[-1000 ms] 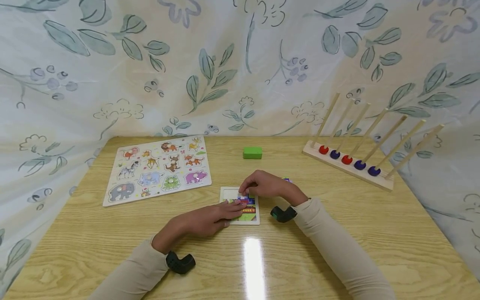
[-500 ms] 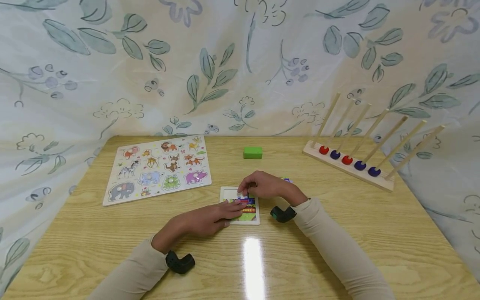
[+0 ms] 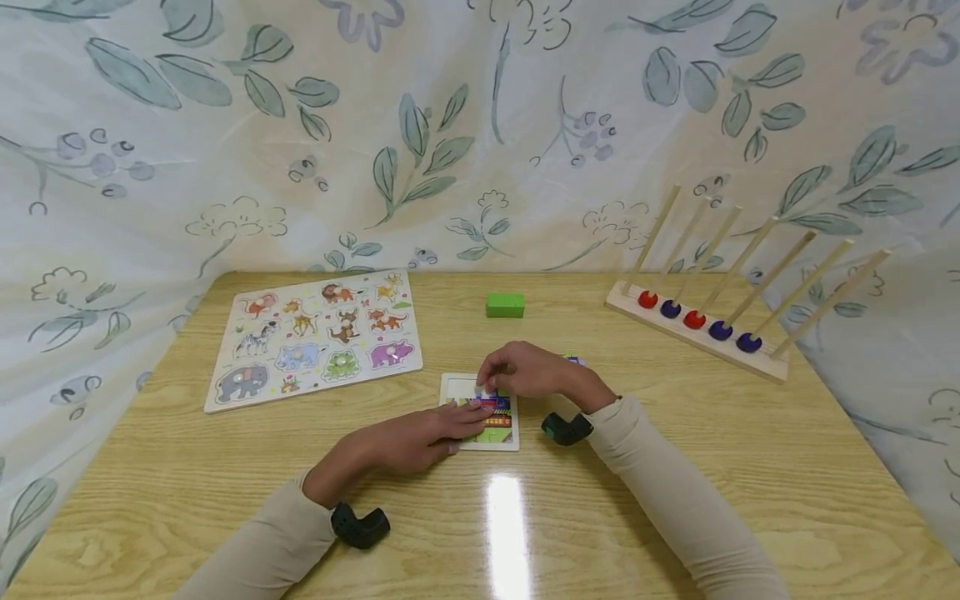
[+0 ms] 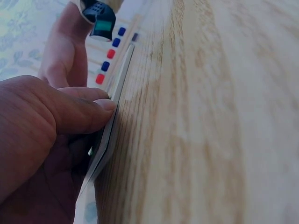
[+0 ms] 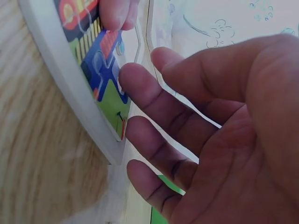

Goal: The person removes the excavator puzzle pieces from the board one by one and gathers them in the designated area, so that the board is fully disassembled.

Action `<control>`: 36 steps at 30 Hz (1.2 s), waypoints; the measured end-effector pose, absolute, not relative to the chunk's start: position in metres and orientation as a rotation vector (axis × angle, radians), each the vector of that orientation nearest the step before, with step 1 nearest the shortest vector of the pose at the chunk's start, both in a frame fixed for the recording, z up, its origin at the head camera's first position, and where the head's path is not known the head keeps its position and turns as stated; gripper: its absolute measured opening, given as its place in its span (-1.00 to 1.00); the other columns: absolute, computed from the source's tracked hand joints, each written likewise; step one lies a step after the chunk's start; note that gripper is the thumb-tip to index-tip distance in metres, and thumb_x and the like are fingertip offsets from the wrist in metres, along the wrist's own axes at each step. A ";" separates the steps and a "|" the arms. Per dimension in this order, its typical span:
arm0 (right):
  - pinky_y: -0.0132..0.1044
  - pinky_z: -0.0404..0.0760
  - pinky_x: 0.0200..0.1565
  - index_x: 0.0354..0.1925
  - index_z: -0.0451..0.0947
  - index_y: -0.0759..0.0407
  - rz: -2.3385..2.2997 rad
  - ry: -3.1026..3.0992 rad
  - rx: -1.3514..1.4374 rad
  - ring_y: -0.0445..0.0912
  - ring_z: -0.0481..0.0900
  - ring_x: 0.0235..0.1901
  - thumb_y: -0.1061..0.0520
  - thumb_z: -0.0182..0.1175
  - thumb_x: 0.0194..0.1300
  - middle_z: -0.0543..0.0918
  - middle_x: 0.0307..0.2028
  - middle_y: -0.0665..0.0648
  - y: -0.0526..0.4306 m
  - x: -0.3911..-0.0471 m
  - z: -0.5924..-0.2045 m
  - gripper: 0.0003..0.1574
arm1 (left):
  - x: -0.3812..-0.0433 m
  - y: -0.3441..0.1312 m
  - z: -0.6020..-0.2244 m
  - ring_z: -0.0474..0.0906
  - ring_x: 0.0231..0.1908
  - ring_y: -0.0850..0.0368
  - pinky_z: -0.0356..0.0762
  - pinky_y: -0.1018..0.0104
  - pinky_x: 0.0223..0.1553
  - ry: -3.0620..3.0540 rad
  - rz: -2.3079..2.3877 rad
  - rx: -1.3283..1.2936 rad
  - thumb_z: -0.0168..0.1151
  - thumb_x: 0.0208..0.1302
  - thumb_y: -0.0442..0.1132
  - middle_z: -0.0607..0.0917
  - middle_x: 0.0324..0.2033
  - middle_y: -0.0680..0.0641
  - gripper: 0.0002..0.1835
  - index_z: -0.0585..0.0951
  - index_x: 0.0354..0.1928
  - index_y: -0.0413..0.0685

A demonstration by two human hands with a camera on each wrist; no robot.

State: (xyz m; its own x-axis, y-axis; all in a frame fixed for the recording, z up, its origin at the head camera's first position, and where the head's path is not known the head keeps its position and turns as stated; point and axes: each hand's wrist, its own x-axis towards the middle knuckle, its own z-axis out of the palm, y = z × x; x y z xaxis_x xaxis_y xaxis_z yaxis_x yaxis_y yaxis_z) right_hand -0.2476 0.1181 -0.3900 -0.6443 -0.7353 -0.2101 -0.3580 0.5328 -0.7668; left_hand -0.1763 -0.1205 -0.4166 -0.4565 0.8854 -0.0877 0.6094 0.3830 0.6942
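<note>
A small jigsaw puzzle tray (image 3: 459,387) with a white frame lies flat in the middle of the table. Colourful puzzle pieces (image 3: 497,435) fill its near part, while white backing shows at the far left. My left hand (image 3: 408,437) rests on the pieces with fingers extended, its thumb (image 4: 100,114) at the frame's edge in the left wrist view. Over the far right corner, my right hand (image 3: 528,371) touches the pieces with its fingertips. In the right wrist view its index finger (image 5: 140,84) meets a blue piece (image 5: 100,70), the thumb standing apart from it.
Partly hidden behind the right wrist lies a colourful piece (image 3: 574,360). A green block (image 3: 506,306) stands beyond the tray. At left is an animal peg puzzle (image 3: 318,340); at right, a wooden peg rack (image 3: 697,332) with red and blue beads. A floral cloth (image 3: 480,125) hangs behind.
Both hands stay at the tray in nearly the same pose. The right fingertips shift only very slightly over the pieces.
</note>
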 end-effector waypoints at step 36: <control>-0.24 0.53 -0.04 0.08 0.55 0.31 -0.970 2.325 -0.896 -0.04 0.51 -0.13 0.53 0.07 0.19 0.60 -0.13 0.13 0.123 -0.245 -0.386 -0.51 | -0.176 -0.120 -0.416 -0.06 0.46 -0.01 0.02 0.02 0.39 2.218 0.792 1.321 -0.05 0.47 -0.40 0.07 0.49 -0.09 -0.46 0.22 0.46 -0.17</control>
State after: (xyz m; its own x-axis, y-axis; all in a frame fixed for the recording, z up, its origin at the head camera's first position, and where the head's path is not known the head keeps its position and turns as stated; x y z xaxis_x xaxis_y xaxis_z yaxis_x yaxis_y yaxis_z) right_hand -0.2453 0.1225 -0.3861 -0.6802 -0.7150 -0.1619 -0.3879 0.5384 -0.7481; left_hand -0.1757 -0.1195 -0.4164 -0.4487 0.8903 -0.0780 0.6397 0.3809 0.6676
